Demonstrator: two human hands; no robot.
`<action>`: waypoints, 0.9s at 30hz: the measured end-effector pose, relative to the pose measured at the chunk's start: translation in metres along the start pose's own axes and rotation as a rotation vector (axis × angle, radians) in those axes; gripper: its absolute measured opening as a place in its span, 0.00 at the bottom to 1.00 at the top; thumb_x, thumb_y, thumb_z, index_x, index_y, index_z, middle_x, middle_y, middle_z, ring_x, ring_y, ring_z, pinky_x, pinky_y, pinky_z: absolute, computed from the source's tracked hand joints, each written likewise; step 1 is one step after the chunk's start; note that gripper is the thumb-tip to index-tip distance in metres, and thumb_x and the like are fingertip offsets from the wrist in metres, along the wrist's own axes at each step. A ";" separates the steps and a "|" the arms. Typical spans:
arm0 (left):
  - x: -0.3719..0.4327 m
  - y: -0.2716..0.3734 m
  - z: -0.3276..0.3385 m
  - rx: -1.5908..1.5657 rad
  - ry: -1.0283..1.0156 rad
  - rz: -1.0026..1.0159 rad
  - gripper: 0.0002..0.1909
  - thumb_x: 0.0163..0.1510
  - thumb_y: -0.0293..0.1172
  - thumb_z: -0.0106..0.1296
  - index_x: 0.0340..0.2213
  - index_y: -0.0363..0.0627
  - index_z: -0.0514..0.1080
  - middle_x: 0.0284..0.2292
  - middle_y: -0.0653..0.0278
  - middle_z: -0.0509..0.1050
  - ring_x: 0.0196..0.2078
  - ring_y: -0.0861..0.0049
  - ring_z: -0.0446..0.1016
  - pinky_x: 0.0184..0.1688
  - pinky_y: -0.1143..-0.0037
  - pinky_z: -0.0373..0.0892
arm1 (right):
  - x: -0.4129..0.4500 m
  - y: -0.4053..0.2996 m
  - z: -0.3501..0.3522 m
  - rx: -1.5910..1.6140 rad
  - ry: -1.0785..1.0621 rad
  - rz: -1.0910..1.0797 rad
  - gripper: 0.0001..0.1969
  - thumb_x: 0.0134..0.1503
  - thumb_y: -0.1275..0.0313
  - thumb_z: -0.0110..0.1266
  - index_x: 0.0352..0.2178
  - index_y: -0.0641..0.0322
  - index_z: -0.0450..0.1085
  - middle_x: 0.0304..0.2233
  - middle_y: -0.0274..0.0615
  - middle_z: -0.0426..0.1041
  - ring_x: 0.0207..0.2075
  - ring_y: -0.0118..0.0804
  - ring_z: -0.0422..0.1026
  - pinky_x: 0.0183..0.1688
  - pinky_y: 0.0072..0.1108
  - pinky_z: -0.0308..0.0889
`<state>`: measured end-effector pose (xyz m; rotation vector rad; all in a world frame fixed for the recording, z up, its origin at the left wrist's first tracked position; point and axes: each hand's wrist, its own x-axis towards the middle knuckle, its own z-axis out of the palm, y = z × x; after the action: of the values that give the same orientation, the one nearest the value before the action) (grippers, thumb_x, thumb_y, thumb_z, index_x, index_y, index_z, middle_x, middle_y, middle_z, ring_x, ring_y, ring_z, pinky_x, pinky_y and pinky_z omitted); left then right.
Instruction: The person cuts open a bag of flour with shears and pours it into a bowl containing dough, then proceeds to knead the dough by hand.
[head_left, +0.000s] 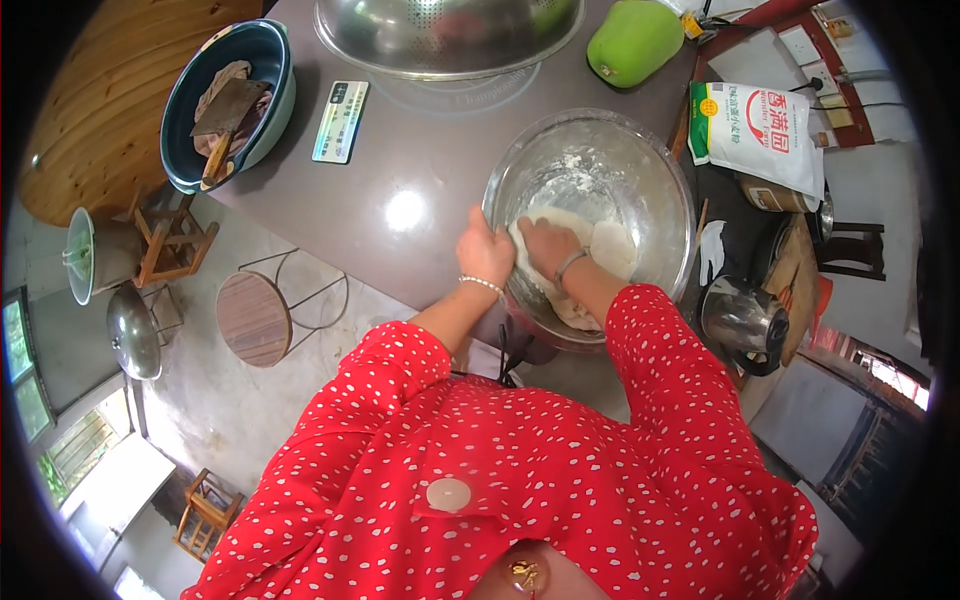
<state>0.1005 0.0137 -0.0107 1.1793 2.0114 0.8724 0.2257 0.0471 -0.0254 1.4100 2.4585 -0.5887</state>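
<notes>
A large round metal bowl stands at the table's near edge. Inside lies a pale mass of dough, folded and uneven, and loose white flour clings to the far inner wall. My left hand grips the bowl's left rim, thumb pointing up. Reaching into the bowl, my right hand presses on the left part of the dough with fingers curled into it. The fingertips are partly hidden in the dough.
A metal colander and a green gourd sit beyond the bowl. At left, a basin holds meat and a cleaver. A flour bag and metal jug are at right; a round stool stands on the floor.
</notes>
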 end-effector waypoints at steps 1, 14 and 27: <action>0.000 -0.002 0.000 -0.016 0.004 0.020 0.13 0.41 0.26 0.45 0.31 0.39 0.59 0.19 0.45 0.69 0.24 0.48 0.68 0.28 0.59 0.63 | 0.005 0.002 0.001 0.004 -0.003 0.001 0.09 0.47 0.73 0.40 0.32 0.59 0.58 0.27 0.51 0.67 0.30 0.49 0.70 0.31 0.32 0.65; 0.003 -0.007 -0.006 -0.060 -0.012 -0.032 0.14 0.40 0.27 0.46 0.32 0.37 0.61 0.20 0.47 0.69 0.24 0.53 0.69 0.28 0.65 0.64 | 0.017 0.072 -0.003 1.155 1.067 0.898 0.21 0.36 0.78 0.50 0.37 0.65 0.61 0.33 0.48 0.69 0.33 0.40 0.69 0.38 0.25 0.63; -0.008 -0.005 -0.003 0.020 0.003 -0.002 0.13 0.40 0.25 0.46 0.30 0.36 0.59 0.18 0.46 0.68 0.23 0.49 0.68 0.26 0.61 0.63 | 0.055 0.032 -0.045 0.200 0.201 0.244 0.19 0.42 0.76 0.45 0.39 0.47 0.65 0.37 0.47 0.64 0.39 0.46 0.66 0.40 0.30 0.63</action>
<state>0.0993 0.0036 -0.0118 1.1878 2.0273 0.8557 0.2251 0.1240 -0.0151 1.8991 2.3729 -0.6820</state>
